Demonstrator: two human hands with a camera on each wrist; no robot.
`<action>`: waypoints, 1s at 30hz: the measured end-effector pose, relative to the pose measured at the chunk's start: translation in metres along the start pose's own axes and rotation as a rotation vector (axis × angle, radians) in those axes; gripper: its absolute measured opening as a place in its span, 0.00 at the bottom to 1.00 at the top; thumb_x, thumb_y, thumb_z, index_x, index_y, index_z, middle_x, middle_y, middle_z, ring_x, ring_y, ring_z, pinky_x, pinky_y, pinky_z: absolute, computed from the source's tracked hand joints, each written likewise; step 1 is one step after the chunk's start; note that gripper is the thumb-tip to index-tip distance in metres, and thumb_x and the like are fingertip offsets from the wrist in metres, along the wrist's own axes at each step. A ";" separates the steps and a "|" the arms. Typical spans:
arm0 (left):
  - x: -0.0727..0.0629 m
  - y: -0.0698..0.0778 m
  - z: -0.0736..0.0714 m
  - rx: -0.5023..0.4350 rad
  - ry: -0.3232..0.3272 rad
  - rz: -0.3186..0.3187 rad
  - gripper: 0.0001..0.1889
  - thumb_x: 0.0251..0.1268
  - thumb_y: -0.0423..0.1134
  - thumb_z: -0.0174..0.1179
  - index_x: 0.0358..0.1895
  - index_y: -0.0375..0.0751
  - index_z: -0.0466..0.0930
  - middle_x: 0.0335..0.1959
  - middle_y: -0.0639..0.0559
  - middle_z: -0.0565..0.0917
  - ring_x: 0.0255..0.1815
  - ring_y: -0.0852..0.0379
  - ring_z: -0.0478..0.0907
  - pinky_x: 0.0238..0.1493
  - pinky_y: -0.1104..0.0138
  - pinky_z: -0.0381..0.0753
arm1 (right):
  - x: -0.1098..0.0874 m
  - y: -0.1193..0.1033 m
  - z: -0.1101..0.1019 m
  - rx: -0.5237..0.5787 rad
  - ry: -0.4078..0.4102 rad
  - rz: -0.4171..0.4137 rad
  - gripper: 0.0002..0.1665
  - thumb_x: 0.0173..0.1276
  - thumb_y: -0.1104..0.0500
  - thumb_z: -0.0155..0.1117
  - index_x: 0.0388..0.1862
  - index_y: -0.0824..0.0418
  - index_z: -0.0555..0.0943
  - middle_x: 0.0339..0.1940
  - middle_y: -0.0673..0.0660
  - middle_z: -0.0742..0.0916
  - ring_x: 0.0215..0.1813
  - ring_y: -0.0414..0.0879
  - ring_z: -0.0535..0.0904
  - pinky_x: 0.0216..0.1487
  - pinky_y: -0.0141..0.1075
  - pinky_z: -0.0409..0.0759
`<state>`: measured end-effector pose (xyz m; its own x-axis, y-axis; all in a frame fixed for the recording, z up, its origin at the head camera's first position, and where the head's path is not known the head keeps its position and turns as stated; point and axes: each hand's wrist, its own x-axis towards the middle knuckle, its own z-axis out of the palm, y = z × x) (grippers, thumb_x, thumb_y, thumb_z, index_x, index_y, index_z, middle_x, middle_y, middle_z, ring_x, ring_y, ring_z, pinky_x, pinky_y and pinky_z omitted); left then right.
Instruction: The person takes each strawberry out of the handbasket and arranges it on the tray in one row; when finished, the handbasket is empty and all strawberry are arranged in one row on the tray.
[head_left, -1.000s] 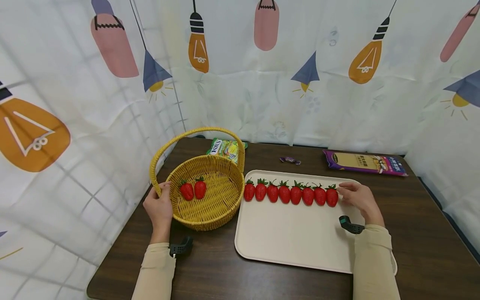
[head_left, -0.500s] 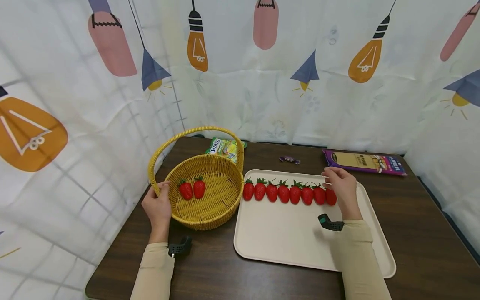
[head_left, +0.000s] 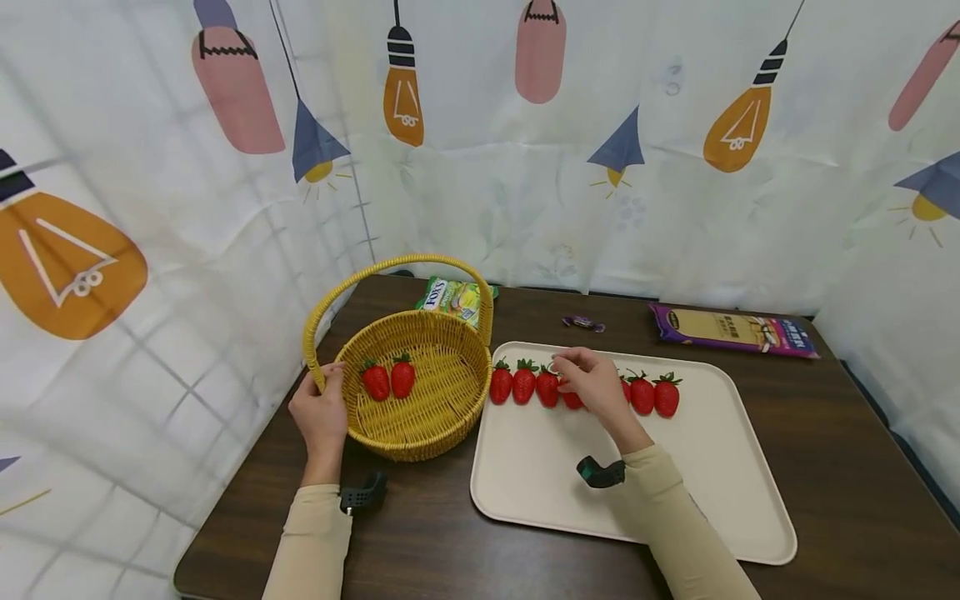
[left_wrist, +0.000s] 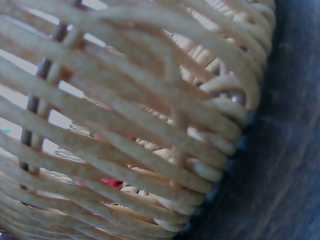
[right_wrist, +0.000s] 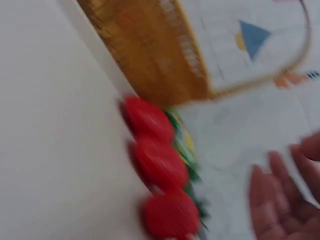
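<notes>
My left hand point(head_left: 320, 408) grips the left rim of a yellow wicker basket point(head_left: 420, 437), beside the foot of its arched handle. Two red strawberries point(head_left: 388, 380) lie inside. Close up, the left wrist view shows only the basket's weave point(left_wrist: 125, 115) and dark tabletop. On a cream tray point(head_left: 547, 475), a row of strawberries point(head_left: 524, 386) lies along the far edge, green tops pointing away. My right hand point(head_left: 597, 392) hovers over the row's middle, hiding some berries. Its loosely bent fingers point(right_wrist: 267, 200) hold nothing in the blurred right wrist view, with several strawberries point(right_wrist: 160, 162) alongside.
Behind the basket lies a green FOX'S candy bag point(head_left: 453, 298). A small purple-wrapped candy point(head_left: 583, 323) sits beyond the tray, and a long purple food packet point(head_left: 735, 330) is at the back right. A patterned curtain point(head_left: 495, 208) borders the dark table point(head_left: 420, 533).
My right hand has swept leftward from the right end of the strawberry row to above its middle, uncovering the berries at that end. The left hand keeps its grip on the basket.
</notes>
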<state>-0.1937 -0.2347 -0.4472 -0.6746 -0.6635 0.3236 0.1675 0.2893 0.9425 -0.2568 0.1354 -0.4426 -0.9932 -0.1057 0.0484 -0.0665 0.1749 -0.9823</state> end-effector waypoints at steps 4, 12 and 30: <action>0.004 -0.011 0.000 0.010 0.013 -0.023 0.13 0.69 0.36 0.57 0.41 0.26 0.83 0.45 0.39 0.86 0.21 0.65 0.67 0.28 0.71 0.65 | -0.011 -0.023 0.032 0.018 -0.049 -0.126 0.13 0.71 0.63 0.60 0.47 0.72 0.81 0.43 0.68 0.85 0.44 0.68 0.78 0.39 0.38 0.83; 0.012 -0.035 0.002 0.042 0.026 0.001 0.15 0.70 0.42 0.57 0.39 0.31 0.84 0.43 0.46 0.88 0.20 0.64 0.67 0.25 0.71 0.64 | -0.010 -0.034 0.082 -0.029 -0.104 -0.191 0.12 0.71 0.64 0.59 0.49 0.70 0.81 0.48 0.62 0.85 0.37 0.56 0.84 0.36 0.40 0.83; 0.011 -0.032 0.004 0.081 0.021 0.005 0.13 0.70 0.39 0.55 0.38 0.34 0.86 0.40 0.41 0.87 0.14 0.63 0.56 0.20 0.69 0.58 | 0.012 -0.035 0.152 -0.152 -0.260 -0.188 0.12 0.68 0.59 0.62 0.48 0.61 0.84 0.42 0.52 0.87 0.40 0.43 0.81 0.36 0.33 0.78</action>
<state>-0.2093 -0.2491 -0.4741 -0.6587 -0.6760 0.3304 0.1112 0.3468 0.9313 -0.2515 -0.0208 -0.4354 -0.9059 -0.3924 0.1593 -0.2790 0.2700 -0.9216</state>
